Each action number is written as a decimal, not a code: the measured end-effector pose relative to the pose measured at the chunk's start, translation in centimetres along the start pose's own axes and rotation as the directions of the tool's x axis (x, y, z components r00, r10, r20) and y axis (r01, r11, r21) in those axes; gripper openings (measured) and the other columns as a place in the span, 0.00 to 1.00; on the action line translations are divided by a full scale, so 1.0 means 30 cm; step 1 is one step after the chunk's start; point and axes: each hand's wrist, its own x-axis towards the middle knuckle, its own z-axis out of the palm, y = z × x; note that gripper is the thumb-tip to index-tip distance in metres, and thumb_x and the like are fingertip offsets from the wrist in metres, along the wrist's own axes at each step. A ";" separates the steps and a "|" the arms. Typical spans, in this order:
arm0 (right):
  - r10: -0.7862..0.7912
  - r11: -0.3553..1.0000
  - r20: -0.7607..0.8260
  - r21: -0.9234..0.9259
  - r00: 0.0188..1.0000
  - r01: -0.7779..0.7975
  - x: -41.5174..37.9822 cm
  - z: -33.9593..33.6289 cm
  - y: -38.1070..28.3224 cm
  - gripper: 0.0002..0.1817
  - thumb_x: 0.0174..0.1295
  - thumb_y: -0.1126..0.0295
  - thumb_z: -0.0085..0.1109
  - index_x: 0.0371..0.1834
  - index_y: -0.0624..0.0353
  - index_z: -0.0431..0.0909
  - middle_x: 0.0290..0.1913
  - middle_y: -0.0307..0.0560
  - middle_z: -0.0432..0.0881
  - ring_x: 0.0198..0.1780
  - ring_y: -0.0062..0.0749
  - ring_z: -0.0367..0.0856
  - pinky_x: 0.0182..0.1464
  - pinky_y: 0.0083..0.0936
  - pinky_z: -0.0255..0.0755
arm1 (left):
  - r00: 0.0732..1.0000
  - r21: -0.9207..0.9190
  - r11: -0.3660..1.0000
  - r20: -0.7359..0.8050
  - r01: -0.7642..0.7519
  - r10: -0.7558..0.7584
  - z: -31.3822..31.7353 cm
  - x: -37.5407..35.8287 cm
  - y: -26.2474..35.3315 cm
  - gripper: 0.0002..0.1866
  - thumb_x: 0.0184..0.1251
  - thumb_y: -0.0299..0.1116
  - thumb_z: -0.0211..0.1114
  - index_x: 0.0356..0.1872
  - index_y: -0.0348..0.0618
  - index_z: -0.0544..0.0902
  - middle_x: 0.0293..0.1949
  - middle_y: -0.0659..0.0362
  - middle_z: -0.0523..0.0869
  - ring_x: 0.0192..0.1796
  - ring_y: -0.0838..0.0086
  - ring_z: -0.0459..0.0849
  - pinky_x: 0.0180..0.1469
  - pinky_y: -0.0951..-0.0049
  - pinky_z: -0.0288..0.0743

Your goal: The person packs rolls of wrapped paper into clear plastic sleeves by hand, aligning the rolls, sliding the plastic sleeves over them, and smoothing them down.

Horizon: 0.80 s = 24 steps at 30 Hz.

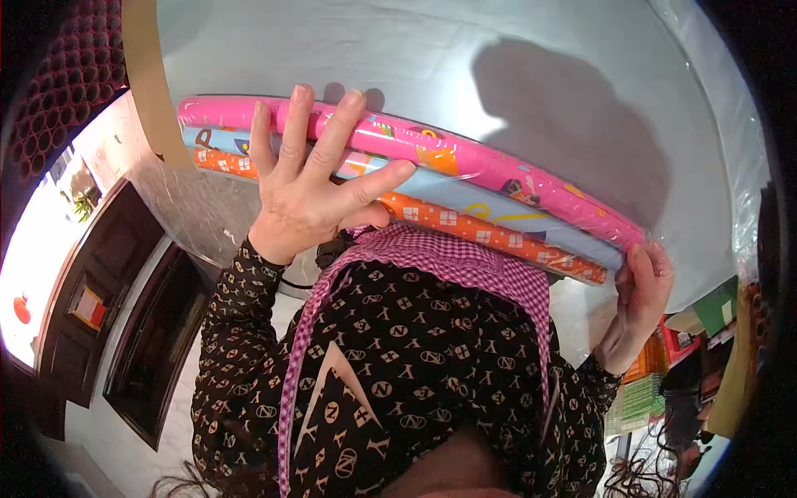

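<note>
Three patterned rolls, seemingly wrapping paper, lie side by side along the near edge of the table: a pink roll (pixel 490 168), a light blue roll (pixel 465 192) and an orange roll (pixel 498 236). Shiny clear film covers at least the pink one. My left hand (pixel 311 178) rests across the rolls left of their middle, palm down, fingers spread. At their right end, my right hand (pixel 643 286) has its fingers closed on clear plastic film (pixel 660 249) at the tip of the pink roll. Its other fingers are partly hidden.
The pale table top (pixel 398 50) stretches beyond the rolls, with clear plastic sheeting (pixel 714 100) along its right side. Dark tube ends (pixel 70 79) are stacked at the upper left. Dark wooden panels (pixel 108 257) stand at the left. Stacked colourful goods (pixel 647 390) are at the lower right.
</note>
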 end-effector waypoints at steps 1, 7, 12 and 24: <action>0.004 1.000 0.024 -0.001 1.000 -0.004 -0.014 -0.018 -0.006 0.06 0.64 0.69 0.61 0.29 0.56 0.77 0.18 0.30 0.71 0.15 0.11 0.61 0.17 0.10 0.50 | 1.000 -0.001 1.000 0.000 -0.011 0.011 -0.006 -0.003 0.010 0.29 0.68 0.70 0.34 0.65 0.89 0.72 0.70 0.55 0.72 0.73 0.47 0.64 0.75 0.41 0.43; 0.022 1.000 0.099 -0.007 0.995 -0.021 0.025 0.013 -0.017 0.06 0.64 0.70 0.58 0.29 0.56 0.77 0.17 0.28 0.68 0.15 0.09 0.59 0.18 0.12 0.49 | 0.998 -0.004 1.000 -0.058 0.031 -0.031 0.022 0.001 -0.005 0.30 0.61 0.72 0.42 0.64 0.89 0.73 0.70 0.58 0.73 0.73 0.49 0.65 0.74 0.40 0.44; 0.014 0.995 0.063 -0.096 0.998 -0.008 0.009 0.005 -0.020 0.10 0.62 0.63 0.58 0.32 0.58 0.79 0.16 0.28 0.66 0.16 0.10 0.57 0.19 0.13 0.45 | 1.000 -0.049 0.999 -0.023 0.018 -0.019 0.019 -0.007 0.000 0.40 0.37 0.72 0.58 0.63 0.88 0.73 0.70 0.61 0.73 0.72 0.54 0.67 0.73 0.37 0.46; 0.114 0.993 0.136 -0.003 0.984 -0.114 0.014 -0.010 -0.038 0.07 0.59 0.67 0.64 0.29 0.55 0.77 0.21 0.29 0.71 0.18 0.10 0.61 0.20 0.11 0.50 | 1.000 -0.102 0.995 -0.006 -0.013 0.012 -0.007 0.005 -0.004 0.50 0.27 0.68 0.68 0.66 0.86 0.69 0.73 0.68 0.68 0.74 0.56 0.64 0.74 0.33 0.43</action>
